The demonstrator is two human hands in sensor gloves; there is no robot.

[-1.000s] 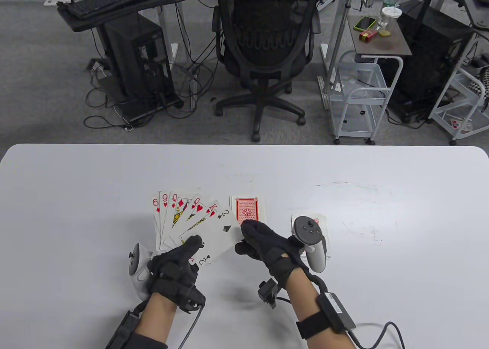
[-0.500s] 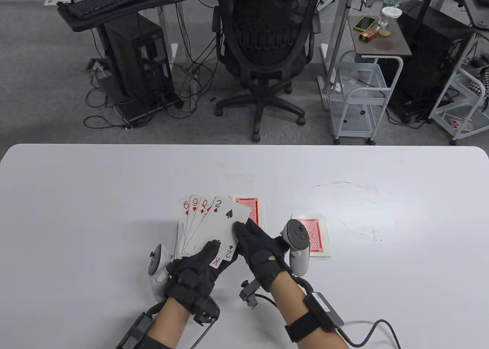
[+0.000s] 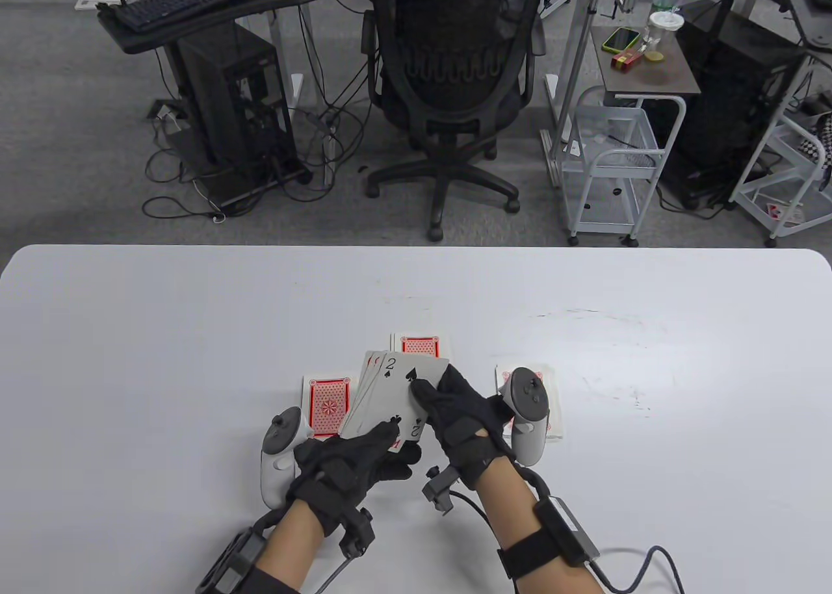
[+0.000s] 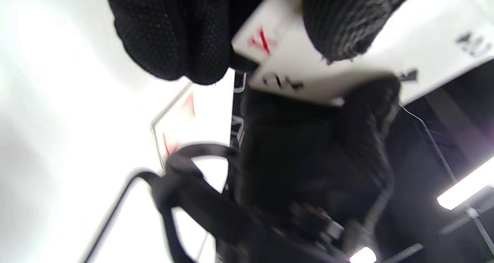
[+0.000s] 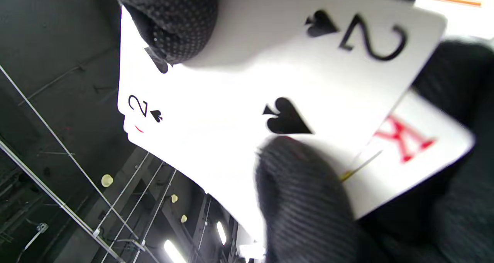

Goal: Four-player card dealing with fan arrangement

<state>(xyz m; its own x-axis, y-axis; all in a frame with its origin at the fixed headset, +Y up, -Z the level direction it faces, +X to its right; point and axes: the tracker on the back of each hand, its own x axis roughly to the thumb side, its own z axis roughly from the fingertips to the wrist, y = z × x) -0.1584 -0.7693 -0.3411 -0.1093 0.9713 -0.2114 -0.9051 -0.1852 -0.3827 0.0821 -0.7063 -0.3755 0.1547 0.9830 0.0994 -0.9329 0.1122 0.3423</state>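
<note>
A second ago my fan of cards point(image 3: 396, 392) was spread wide, six through king with the two of spades point(image 5: 270, 73) on the right; now I have it squared nearly shut under the two, and it has shifted right, uncovering a face-down pile point(image 3: 326, 407) on the tabletop point(image 3: 130, 360). I judge I am gathering this hand to set it down.

My left hand point(image 3: 351, 464) grips the packet's near corner, thumb on the face. My right hand point(image 3: 458, 418) pinches its right edge, fingers closed on the cards. Two more face-down piles lie beyond point(image 3: 421, 346) and beside the right hand point(image 3: 552, 392).
</note>
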